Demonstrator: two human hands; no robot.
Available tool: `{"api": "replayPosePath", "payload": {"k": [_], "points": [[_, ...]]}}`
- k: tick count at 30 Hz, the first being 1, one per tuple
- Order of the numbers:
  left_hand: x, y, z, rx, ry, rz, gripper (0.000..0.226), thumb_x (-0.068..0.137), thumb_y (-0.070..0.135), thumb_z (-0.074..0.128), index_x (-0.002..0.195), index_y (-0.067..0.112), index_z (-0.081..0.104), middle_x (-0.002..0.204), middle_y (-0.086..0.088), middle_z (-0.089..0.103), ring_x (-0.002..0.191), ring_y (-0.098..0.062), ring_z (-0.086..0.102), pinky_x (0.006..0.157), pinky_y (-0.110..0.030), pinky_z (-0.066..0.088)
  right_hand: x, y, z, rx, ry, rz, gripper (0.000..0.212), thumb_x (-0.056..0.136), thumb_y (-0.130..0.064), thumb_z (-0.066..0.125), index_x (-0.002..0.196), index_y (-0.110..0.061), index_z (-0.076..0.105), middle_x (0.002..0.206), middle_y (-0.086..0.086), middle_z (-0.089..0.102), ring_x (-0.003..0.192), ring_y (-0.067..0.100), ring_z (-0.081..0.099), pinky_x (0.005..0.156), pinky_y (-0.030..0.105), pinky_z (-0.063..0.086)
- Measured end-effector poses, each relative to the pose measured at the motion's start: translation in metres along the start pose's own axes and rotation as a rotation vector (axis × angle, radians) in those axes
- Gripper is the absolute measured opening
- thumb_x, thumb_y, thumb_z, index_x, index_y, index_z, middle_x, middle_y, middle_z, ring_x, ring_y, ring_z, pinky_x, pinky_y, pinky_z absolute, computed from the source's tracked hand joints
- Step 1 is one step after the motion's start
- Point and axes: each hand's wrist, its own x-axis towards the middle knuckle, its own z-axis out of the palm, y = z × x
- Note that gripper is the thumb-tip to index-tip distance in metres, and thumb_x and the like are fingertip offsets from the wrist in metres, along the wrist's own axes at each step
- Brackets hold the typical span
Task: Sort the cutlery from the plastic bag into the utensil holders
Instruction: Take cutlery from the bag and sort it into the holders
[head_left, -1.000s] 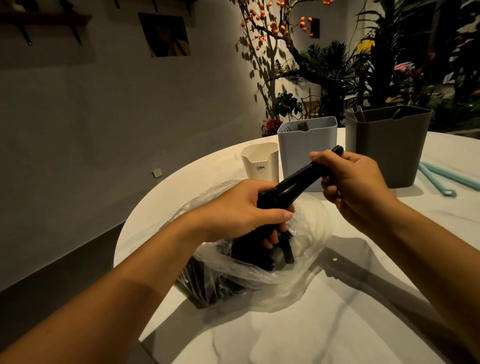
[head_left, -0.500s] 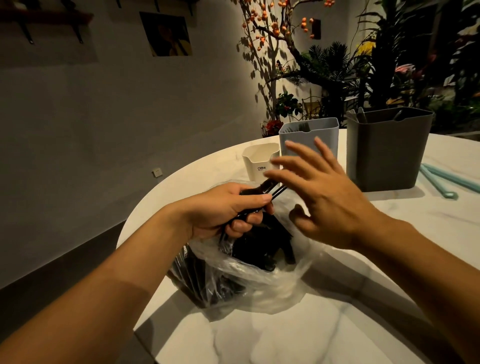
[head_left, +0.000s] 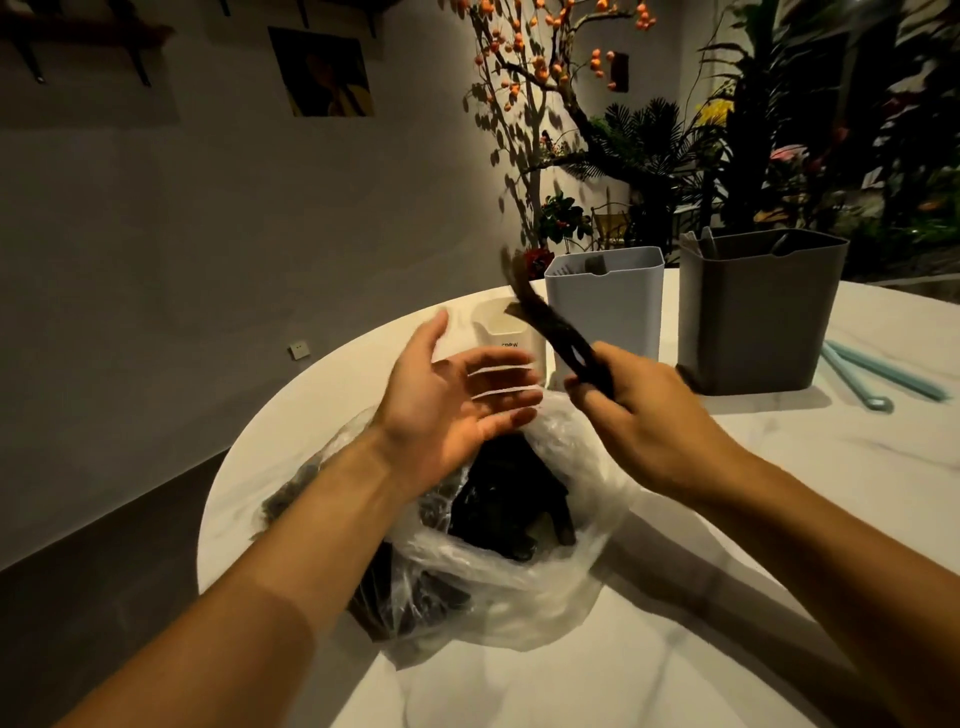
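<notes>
Right hand lifting dark cutlery above the plastic bag.
The right hand (head_left: 644, 415) gripped a blurred black utensil (head_left: 545, 317), tip raised toward the white holder (head_left: 511, 332). The left hand (head_left: 457, 405) hovered with fingers spread, holding nothing, over the plastic bag (head_left: 519, 571) of cutlery on the table (head_left: 675, 649). Blue-grey (head_left: 605, 306) and dark grey (head_left: 758, 312) holders stood behind.

The cutlery (head_left: 545, 322) was black, the plastic bag (head_left: 519, 587) clear, the three holders cream-white (head_left: 498, 327), pale blue-grey (head_left: 605, 306) and dark grey (head_left: 753, 317), on a white grey-veined marble table (head_left: 649, 670).
</notes>
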Motion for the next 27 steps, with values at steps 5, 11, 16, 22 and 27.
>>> {"api": "replayPosePath", "payload": {"k": [5,11,16,22,27], "points": [[0.021,-0.025,0.037,0.392,-0.013,0.163,0.042,0.088,0.048,0.062,0.108,0.012,0.069,0.101,-0.003,0.073,0.100,-0.018,0.066,0.105,-0.044,0.048,0.000,-0.006,0.002,0.613,-0.208,0.313,0.023,0.104,-0.017,0.040,0.085,-0.012,0.052,0.055,-0.003,0.040,0.048,0.009,0.034,0.044,0.021,0.030],[0.037,-0.034,0.065,0.470,0.112,0.158,0.032,0.103,0.040,0.049,0.112,0.018,0.070,0.107,-0.002,0.071,0.102,-0.017,0.067,0.080,-0.030,0.059,0.001,-0.006,0.003,0.603,-0.184,0.389,0.020,0.105,-0.019,0.036,0.099,-0.016,0.055,0.069,0.005,0.044,0.059,0.014,0.042,0.053,0.025,0.038],[0.041,-0.043,0.051,0.324,0.107,0.151,0.033,0.105,0.032,0.047,0.104,0.016,0.076,0.109,-0.010,0.074,0.103,-0.023,0.070,0.079,-0.037,0.058,-0.001,0.000,0.001,0.775,-0.272,0.447,0.024,0.106,-0.023,0.037,0.118,-0.019,0.057,0.092,0.012,0.066,0.075,0.021,0.062,0.067,0.030,0.053],[0.035,-0.045,0.037,0.181,0.044,0.123,0.037,0.106,0.032,0.046,0.112,0.007,0.072,0.111,-0.016,0.073,0.104,-0.028,0.071,0.085,-0.042,0.059,0.002,0.019,-0.002,0.680,-0.326,0.359,0.031,0.103,-0.028,0.042,0.125,-0.019,0.064,0.118,-0.009,0.069,0.105,0.018,0.069,0.094,0.042,0.055],[0.030,-0.044,0.037,0.049,0.000,0.109,0.038,0.106,0.026,0.044,0.116,-0.002,0.068,0.110,-0.019,0.073,0.099,-0.026,0.073,0.081,-0.038,0.061,-0.001,0.017,-0.005,0.145,-0.181,0.144,0.035,0.094,-0.046,0.047,0.111,-0.027,0.072,0.115,-0.013,0.070,0.096,0.005,0.069,0.087,0.030,0.058]]}}
